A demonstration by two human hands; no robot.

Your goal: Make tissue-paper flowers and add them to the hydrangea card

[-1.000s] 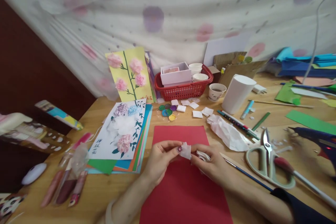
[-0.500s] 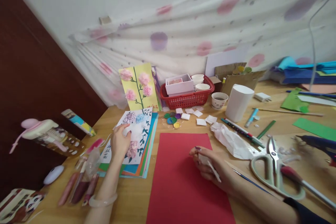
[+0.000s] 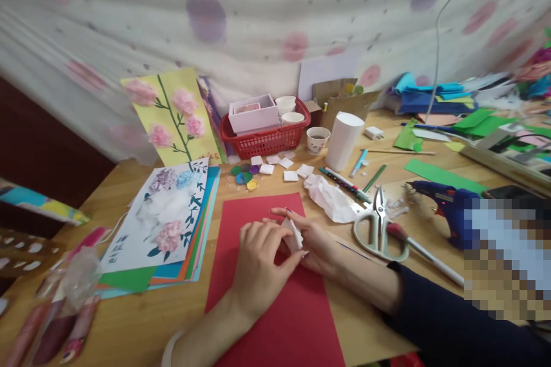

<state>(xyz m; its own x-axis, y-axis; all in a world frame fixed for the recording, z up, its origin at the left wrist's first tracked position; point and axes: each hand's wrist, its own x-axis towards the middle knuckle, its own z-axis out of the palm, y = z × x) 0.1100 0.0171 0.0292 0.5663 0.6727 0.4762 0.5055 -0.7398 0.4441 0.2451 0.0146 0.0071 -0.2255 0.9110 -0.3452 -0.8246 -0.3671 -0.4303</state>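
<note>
Above the red paper sheet (image 3: 284, 321), both of my hands meet around a small folded piece of white tissue (image 3: 295, 234). My left hand (image 3: 260, 261) pinches its near side with thumb and fingers. From the right, my right hand (image 3: 316, 243) holds the same piece, its fingers partly hidden behind it. To the left lies a white picture sheet (image 3: 133, 243) with pink, purple and blue flowers, dark leaves and a fluffy white patch, on top of a stack of coloured paper (image 3: 202, 241).
A red basket (image 3: 267, 143) with a box and cups stands at the back. Beside it are a paper cup (image 3: 317, 140) and a white roll (image 3: 344, 140). Scissors (image 3: 379, 229), crumpled tissue (image 3: 330, 200) and a blue glue gun (image 3: 447, 200) lie to the right.
My left hand has left the flower picture and come right to the folded tissue in my right hand. Now both hands grip it. The view has turned to the right.
</note>
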